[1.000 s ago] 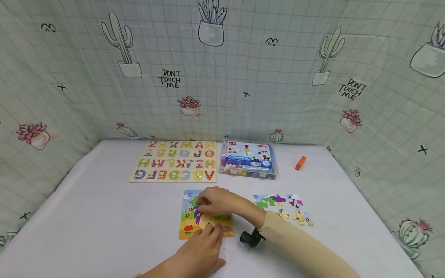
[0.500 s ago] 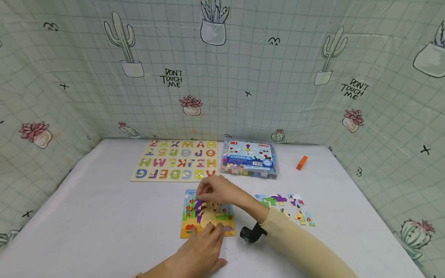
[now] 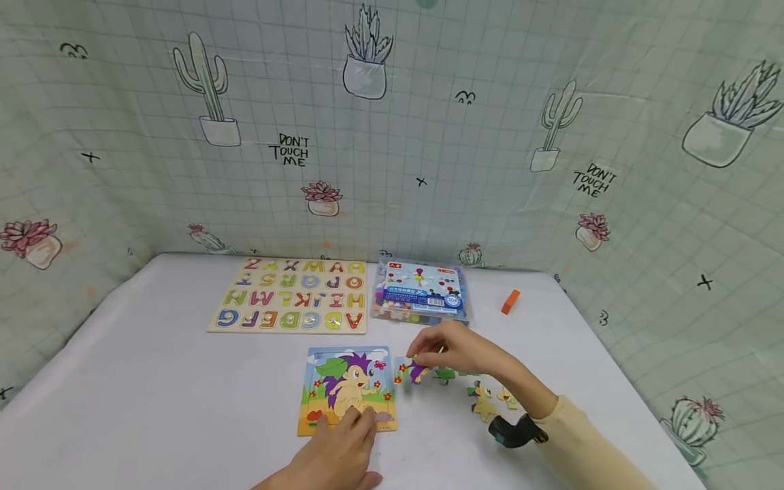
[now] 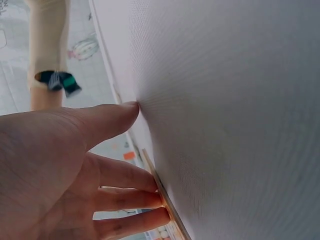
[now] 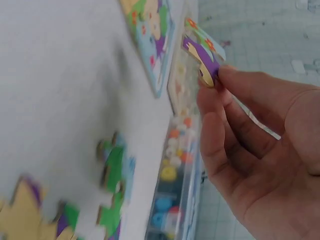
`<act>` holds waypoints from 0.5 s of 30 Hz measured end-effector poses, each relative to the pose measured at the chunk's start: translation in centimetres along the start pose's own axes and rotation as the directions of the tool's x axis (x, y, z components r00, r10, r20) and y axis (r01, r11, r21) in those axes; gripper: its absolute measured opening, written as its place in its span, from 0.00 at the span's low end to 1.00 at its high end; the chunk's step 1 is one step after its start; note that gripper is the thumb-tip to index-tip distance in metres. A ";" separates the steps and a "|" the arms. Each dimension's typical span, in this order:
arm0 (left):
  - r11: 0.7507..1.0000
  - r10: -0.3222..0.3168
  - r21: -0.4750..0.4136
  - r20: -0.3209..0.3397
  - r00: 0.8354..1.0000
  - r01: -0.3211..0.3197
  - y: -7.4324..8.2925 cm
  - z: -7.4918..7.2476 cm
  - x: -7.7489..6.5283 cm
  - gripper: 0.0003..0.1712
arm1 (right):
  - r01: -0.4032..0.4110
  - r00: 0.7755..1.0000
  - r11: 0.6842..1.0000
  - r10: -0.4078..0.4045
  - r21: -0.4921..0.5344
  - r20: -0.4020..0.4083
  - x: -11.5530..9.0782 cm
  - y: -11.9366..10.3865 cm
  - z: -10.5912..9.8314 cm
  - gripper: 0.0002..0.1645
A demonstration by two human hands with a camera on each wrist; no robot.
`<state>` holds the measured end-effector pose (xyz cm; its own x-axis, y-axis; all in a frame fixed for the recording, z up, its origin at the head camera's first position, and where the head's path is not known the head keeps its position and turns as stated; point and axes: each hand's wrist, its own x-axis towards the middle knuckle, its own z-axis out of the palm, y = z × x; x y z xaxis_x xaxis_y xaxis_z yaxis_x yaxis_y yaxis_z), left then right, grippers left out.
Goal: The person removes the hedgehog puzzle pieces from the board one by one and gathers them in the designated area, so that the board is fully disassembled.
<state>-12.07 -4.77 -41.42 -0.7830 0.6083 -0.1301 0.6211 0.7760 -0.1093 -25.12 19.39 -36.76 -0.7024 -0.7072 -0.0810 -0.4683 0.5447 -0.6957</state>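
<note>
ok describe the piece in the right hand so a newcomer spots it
On the white table, find the hedgehog puzzle board. Just right of it, a right hand pinches the piece: purple, with red flowers, held up while other loose pieces lie flat.

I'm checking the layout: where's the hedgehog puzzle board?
In the head view, the hedgehog board lies left of centre, below the alphabet board, the left hand at its near edge.

A plastic box [image 3: 420, 291] lies between an alphabet board [image 3: 288, 309] and an orange block [image 3: 510, 301].
</note>
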 end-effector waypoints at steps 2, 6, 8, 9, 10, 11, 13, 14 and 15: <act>1.000 0.007 0.011 -0.007 1.000 -0.007 -0.1 0.1 -0.1 0.39 | -0.013 1.000 1.000 0.013 0.002 0.018 -1.1 0.8 -0.1 0.09; 0.999 0.026 0.029 -0.025 0.999 -0.025 -0.2 0.0 -0.2 0.39 | -0.014 0.998 1.000 0.013 0.019 0.055 -2.9 2.4 -0.1 0.08; 0.999 0.035 0.036 -0.035 0.999 -0.033 -0.2 0.0 -0.4 0.38 | -0.003 0.998 1.000 0.001 0.027 0.065 -3.5 3.1 0.0 0.08; 0.998 0.040 0.041 -0.042 0.998 -0.038 -0.2 0.0 -0.4 0.38 | 0.007 0.998 1.000 -0.009 0.027 0.066 -3.8 3.5 0.1 0.08; 0.998 0.043 0.043 -0.048 0.998 -0.041 -0.2 0.0 -0.5 0.37 | 0.011 0.998 1.000 -0.013 0.028 0.066 -4.0 3.8 0.1 0.08; 0.998 0.043 0.042 -0.046 0.998 -0.041 -0.2 0.0 -0.5 0.37 | 0.017 0.998 1.000 -0.019 0.026 0.065 -4.2 4.0 0.2 0.09; 0.998 0.040 0.041 -0.041 0.998 -0.039 -0.2 -0.1 -0.6 0.38 | 0.024 0.998 1.000 -0.026 0.020 0.061 -4.5 4.3 0.2 0.09; 0.999 0.038 0.039 -0.038 0.999 -0.036 -0.2 -0.1 -0.6 0.38 | 0.027 0.998 0.999 -0.028 0.017 0.059 -4.6 4.5 0.2 0.09; 0.999 0.036 0.038 -0.034 0.999 -0.035 -0.2 -0.2 -0.6 0.39 | 0.028 0.998 0.999 -0.029 0.019 0.058 -4.7 4.5 0.2 0.09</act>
<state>-11.75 -5.32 -41.15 -0.7609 0.6410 -0.1007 0.6487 0.7476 -0.1424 -23.87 25.06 -39.64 -0.6560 -0.7478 -0.1025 -0.4773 0.5162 -0.7112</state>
